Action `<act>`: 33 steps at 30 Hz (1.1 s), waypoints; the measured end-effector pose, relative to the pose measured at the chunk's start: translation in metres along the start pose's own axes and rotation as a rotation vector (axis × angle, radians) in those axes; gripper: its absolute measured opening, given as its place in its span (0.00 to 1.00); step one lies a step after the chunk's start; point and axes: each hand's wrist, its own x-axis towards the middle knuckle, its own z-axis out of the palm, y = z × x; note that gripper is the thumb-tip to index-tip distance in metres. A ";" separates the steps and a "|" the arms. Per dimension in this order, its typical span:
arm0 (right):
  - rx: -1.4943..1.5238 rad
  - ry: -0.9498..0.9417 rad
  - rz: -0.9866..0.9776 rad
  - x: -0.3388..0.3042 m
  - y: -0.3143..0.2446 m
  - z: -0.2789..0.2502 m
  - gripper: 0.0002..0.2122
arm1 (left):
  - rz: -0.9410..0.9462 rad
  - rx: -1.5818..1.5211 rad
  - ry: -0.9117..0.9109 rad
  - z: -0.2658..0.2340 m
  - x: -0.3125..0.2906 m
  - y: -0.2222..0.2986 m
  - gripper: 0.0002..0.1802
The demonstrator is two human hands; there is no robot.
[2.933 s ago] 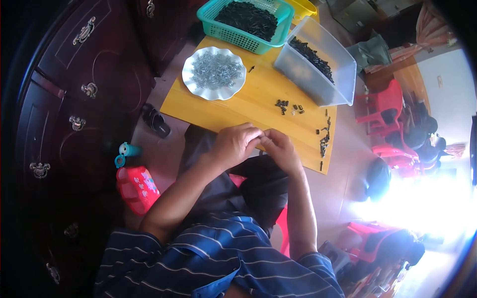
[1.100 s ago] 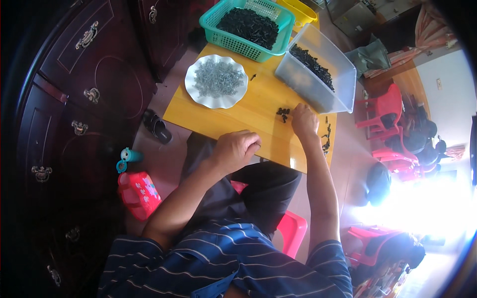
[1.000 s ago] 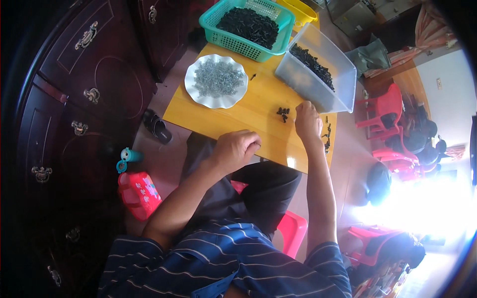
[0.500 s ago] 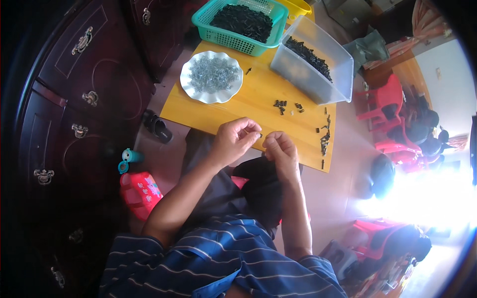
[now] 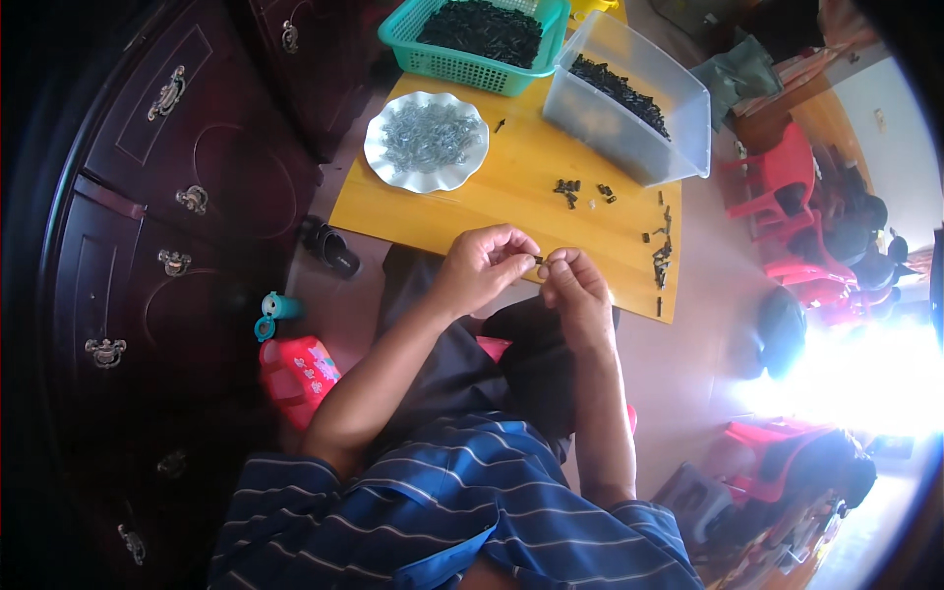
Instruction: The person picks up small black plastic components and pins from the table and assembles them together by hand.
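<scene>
My left hand (image 5: 487, 270) is closed in a pinch on a small black piece (image 5: 538, 261) over the table's near edge. The fingers of my right hand (image 5: 578, 290) are pinched at the piece's other side, fingertips almost meeting the left ones. What the right fingertips hold, if anything, is too small to make out. Beyond my hands, a cluster of small black parts (image 5: 567, 192) lies on the yellow wooden table (image 5: 413, 218). More black parts (image 5: 661, 261) are strewn along its right edge. A white scalloped dish (image 5: 376, 167) holds many tiny shiny pieces (image 5: 430, 138).
A green basket (image 5: 457, 71) and a translucent bin (image 5: 600, 123), both with black parts in them, stand at the table's far side. Dark cabinets (image 5: 236, 187) line the left. Red chairs (image 5: 777, 187) stand at the right. A pink-red container (image 5: 295, 379) is on the floor.
My fingertips have come closer together around the small black piece. The whole view has shifted slightly, so the table and dish sit a little further right and higher.
</scene>
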 end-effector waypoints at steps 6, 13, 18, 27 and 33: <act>-0.049 0.005 -0.002 -0.004 -0.008 0.004 0.06 | -0.042 -0.057 -0.019 -0.002 -0.001 0.006 0.04; -0.091 -0.003 -0.033 -0.004 -0.009 0.003 0.06 | -0.036 -0.061 -0.027 -0.001 -0.001 0.004 0.05; -0.148 -0.031 -0.057 -0.005 -0.010 0.001 0.05 | 0.067 0.144 -0.101 -0.004 -0.002 -0.002 0.05; -0.160 -0.001 -0.044 -0.005 -0.009 0.003 0.06 | 0.131 0.215 -0.080 0.001 0.000 0.000 0.07; -0.128 0.031 -0.041 -0.006 -0.007 0.003 0.06 | 0.177 0.069 0.107 -0.002 0.005 -0.014 0.05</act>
